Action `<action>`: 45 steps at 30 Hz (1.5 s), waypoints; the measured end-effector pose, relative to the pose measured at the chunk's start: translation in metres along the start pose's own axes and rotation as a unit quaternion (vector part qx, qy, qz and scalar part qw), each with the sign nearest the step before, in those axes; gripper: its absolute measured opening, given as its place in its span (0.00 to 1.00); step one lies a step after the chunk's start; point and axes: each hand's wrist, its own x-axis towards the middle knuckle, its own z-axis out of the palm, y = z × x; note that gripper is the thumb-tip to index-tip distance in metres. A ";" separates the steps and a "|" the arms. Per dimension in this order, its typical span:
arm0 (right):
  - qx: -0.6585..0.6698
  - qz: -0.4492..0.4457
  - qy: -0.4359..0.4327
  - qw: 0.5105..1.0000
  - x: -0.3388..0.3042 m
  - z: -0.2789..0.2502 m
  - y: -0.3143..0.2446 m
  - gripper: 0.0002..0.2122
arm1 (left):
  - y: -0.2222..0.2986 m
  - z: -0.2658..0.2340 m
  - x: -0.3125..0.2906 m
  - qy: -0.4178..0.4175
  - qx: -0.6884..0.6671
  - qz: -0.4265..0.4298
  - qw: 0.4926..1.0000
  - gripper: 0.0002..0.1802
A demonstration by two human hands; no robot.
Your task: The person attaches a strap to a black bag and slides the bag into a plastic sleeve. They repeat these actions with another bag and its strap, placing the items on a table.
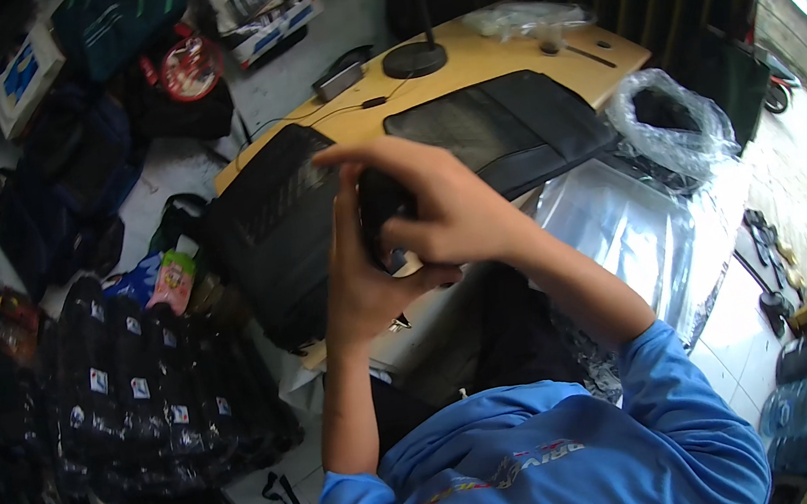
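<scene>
Both hands, left [359, 283] and right [449, 208], clasp a small black object [380, 209]; grip pressed around it. Black mats [509, 123] lie on the worktop [500, 57] beyond the grip.

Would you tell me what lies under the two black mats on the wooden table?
Both black mats lie on the wooden table, with clear plastic sheet beside them. Both hands clasp a small black object, hiding the middle.

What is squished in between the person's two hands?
A small black object sits between the left hand and the right hand, both wrapped around it. The head view shows this, but not what kind of thing it is.
</scene>
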 end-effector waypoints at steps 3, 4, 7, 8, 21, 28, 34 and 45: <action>0.003 0.026 -0.015 1.000 -0.010 -0.002 -0.012 0.27 | -0.002 0.024 -0.007 0.041 0.070 -0.022 0.996 0.55; 0.003 0.047 -0.047 0.998 -0.011 -0.008 -0.017 0.25 | -0.003 0.029 -0.012 0.037 0.066 -0.022 0.997 0.55; -0.010 0.063 -0.060 0.996 -0.023 -0.027 -0.023 0.19 | -0.014 0.041 -0.019 0.028 0.046 -0.089 0.995 0.41; -0.018 0.052 -0.045 0.997 -0.027 -0.033 -0.024 0.16 | -0.018 0.042 -0.017 0.017 0.045 -0.054 0.997 0.37; 0.236 0.148 -0.008 0.960 -0.128 -0.119 0.000 0.09 | -0.005 0.080 -0.029 -0.207 -0.294 -0.227 0.905 0.14; 0.417 0.297 0.291 0.808 -0.208 -0.068 0.012 0.47 | -0.013 0.141 -0.008 -0.161 -0.267 -0.215 0.925 0.09; 0.511 0.351 0.456 0.639 -0.243 -0.025 0.021 0.26 | -0.048 0.200 -0.017 -0.121 -0.067 -0.079 0.987 0.11; 0.497 0.436 0.420 0.622 -0.240 -0.051 0.020 0.13 | -0.046 0.169 0.030 -0.134 0.256 0.008 0.957 0.21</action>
